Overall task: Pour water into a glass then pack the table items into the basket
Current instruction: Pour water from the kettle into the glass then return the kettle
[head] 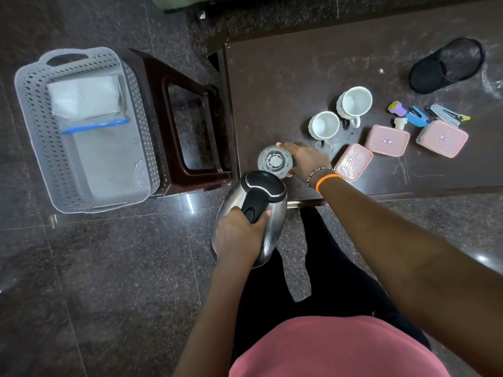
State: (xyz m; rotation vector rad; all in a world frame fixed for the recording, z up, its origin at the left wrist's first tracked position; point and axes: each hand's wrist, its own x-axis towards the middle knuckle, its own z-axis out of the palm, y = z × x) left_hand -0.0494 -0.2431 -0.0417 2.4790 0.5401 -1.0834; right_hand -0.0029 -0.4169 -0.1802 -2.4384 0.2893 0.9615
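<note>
A clear glass (275, 161) stands near the front left corner of the dark table (299, 77). My right hand (307, 159) wraps around its right side. My left hand (239, 235) grips the black handle of a steel kettle (253, 210), held just off the table's front edge and tilted with its lid end toward the glass. No stream of water is visible. A pale perforated basket (32, 131) sits on the floor at the left, with a white folded item and a clear blue-sealed bag inside.
Two white mugs (325, 126) (355, 103) stand behind the glass. Three pink-lidded boxes (353, 162) (387, 140) (442, 138), staplers (419, 117), a purple stamp (396, 108) and a black mesh pen holder (446, 65) lie to the right. A brown stool (179, 123) stands between basket and table.
</note>
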